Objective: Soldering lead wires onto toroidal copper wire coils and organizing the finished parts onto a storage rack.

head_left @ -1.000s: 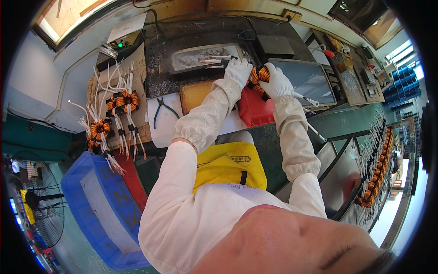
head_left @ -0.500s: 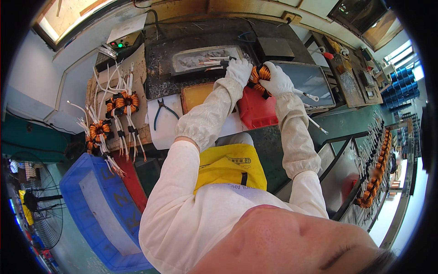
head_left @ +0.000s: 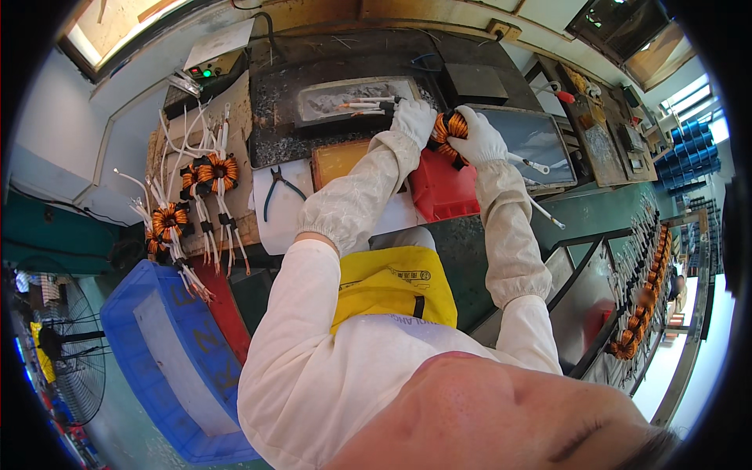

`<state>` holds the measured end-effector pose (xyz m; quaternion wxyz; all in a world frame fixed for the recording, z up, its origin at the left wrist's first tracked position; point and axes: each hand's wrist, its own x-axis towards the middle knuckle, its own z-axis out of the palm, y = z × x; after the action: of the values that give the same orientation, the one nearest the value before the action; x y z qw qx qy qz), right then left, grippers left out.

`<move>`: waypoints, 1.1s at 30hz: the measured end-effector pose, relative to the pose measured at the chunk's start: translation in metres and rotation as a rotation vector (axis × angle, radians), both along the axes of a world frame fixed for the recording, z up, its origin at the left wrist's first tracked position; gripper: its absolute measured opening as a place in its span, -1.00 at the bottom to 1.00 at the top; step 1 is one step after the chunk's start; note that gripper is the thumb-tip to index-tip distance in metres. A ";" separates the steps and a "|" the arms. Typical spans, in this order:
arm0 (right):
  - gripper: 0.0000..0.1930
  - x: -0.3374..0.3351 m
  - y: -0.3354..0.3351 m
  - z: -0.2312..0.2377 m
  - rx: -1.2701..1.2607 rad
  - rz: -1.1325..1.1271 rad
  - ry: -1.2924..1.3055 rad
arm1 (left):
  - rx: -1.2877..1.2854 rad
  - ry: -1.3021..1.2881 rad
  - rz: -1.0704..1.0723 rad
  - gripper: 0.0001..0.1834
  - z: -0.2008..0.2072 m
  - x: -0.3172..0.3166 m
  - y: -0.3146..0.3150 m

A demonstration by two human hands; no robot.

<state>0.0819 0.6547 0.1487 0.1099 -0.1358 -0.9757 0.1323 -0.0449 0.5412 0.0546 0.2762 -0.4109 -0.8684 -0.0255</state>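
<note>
Two steady holds: the left hand [head_left: 413, 122] is closed around some wires [head_left: 374, 105], the right hand [head_left: 481, 141] around an orange coil [head_left: 450, 136] between both. Hardly anything has shifted over the last second — work seems paused on this pose. The left forearm [head_left: 356, 196] slants far and right; the right forearm [head_left: 505, 219] reaches far, slightly left. Wire ends overhang the far metal tray [head_left: 317, 110] — contact unclear. Nearer sits a red box [head_left: 442, 192].

A red bin [head_left: 446, 190] obstructs the coil's [head_left: 450, 135] near side
</note>
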 end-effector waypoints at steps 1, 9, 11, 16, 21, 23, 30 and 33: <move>-0.33 -0.001 -0.002 -0.001 0.001 0.001 0.000 | 0.013 0.015 -0.005 -0.80 -0.001 -0.002 0.000; -0.36 -0.007 -0.013 -0.001 0.030 -0.103 -0.016 | 0.136 0.014 -0.081 -0.85 -0.003 -0.011 0.002; -0.37 -0.008 -0.011 -0.002 0.036 -0.108 -0.021 | 0.203 0.069 -0.080 -0.88 -0.004 -0.011 0.002; -0.37 -0.011 -0.011 -0.002 0.048 -0.108 -0.044 | 0.231 0.065 -0.094 -0.87 -0.007 -0.013 0.002; -0.37 -0.010 -0.015 0.001 0.065 -0.146 -0.085 | 0.202 0.014 -0.109 -0.88 -0.003 -0.011 0.001; -0.36 -0.011 -0.016 0.001 0.056 -0.157 -0.090 | 0.212 0.009 -0.115 -0.88 -0.004 -0.013 0.001; -0.35 -0.012 -0.020 0.004 0.046 -0.191 -0.127 | 0.173 -0.091 -0.194 -0.73 -0.001 -0.017 -0.003; -0.38 -0.012 -0.019 0.005 0.065 -0.170 -0.132 | 0.172 -0.096 -0.201 -0.72 -0.001 -0.018 -0.003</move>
<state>0.0695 0.6356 0.1533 0.0604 -0.2227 -0.9696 0.0817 -0.0633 0.5383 0.0538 0.2646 -0.4691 -0.8297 -0.1470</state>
